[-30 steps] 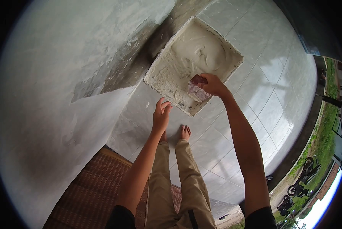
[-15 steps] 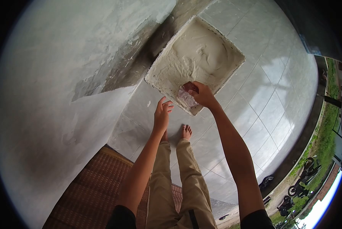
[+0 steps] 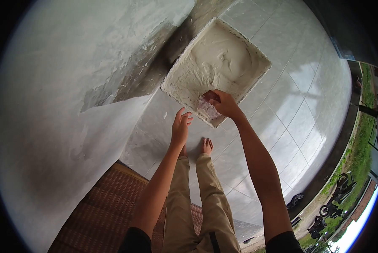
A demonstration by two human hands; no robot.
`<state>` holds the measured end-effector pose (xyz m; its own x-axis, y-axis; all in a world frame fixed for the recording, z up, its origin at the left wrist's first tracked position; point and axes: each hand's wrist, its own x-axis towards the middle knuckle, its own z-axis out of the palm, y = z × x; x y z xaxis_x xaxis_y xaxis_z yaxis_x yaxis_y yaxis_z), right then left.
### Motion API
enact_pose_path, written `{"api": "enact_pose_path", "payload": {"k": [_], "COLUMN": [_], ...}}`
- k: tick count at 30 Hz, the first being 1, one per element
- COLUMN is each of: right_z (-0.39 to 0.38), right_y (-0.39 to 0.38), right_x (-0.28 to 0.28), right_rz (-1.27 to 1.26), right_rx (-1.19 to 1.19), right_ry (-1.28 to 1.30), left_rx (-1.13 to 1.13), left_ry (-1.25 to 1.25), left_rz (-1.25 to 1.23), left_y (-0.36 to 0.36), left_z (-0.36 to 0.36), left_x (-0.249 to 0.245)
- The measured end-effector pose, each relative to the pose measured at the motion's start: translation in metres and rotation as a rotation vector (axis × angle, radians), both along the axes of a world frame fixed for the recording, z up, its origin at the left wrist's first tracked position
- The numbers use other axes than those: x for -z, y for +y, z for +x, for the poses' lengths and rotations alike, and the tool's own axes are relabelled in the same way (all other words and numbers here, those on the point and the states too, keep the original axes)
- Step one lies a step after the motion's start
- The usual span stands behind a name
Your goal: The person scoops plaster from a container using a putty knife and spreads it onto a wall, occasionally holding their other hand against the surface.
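A square tub (image 3: 185, 49) with a crusted rim holds pale, wet plaster (image 3: 235, 61), smeared up its sides. Inside its near corner, my right hand (image 3: 226, 105) grips a flat reddish scraper (image 3: 208, 106) by its upper edge. Whitish plaster coats the lower part of the scraper, which lies against the tub's inner side. My left hand (image 3: 181, 127) is just outside the near left rim, fingers apart and slightly curled, with nothing in it.
On the left rises a partly plastered wall (image 3: 62, 76) with a rough bare patch. Grey tiles (image 3: 282, 109) cover the floor. A brown woven mat (image 3: 100, 202) lies by the wall, near my feet (image 3: 206, 146). Motorcycles (image 3: 338, 194) stand outside on the right.
Almost nothing differs. The view has shifted very slightly; both hands and the scraper keep nearly the same places at the tub's near corner.
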<state>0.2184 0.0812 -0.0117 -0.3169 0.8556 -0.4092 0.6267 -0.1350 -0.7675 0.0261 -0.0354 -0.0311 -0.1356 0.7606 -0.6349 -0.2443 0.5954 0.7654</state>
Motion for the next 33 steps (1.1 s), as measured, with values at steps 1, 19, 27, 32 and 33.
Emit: {"api": "enact_pose_path", "payload": {"k": [1, 19, 27, 32, 33], "right_z": [0.003, 0.001, -0.059, -0.089, -0.094], "right_y": [0.005, -0.032, -0.029, -0.01, -0.006], "right_x": [-0.001, -0.031, -0.17, -0.3, -0.325], "right_rz": [0.001, -0.56, -0.512, -0.398, -0.35], "right_rx": [0.001, 0.579, 0.51, 0.356, 0.339], "right_ry": [0.001, 1.228, 1.606, 1.589, 1.575], "left_rx": [0.001, -0.101, -0.154, -0.265, -0.292], "left_ry": [0.001, 0.062, -0.026, 0.005, 0.022], "left_rz": [0.001, 0.29, 0.505, 0.66, 0.71], "left_y": [0.0, 0.031, 0.057, 0.053, 0.05], "left_z": [0.0, -0.011, -0.033, -0.067, -0.075], "left_x": [0.0, -0.09, -0.24, -0.361, -0.386]}}
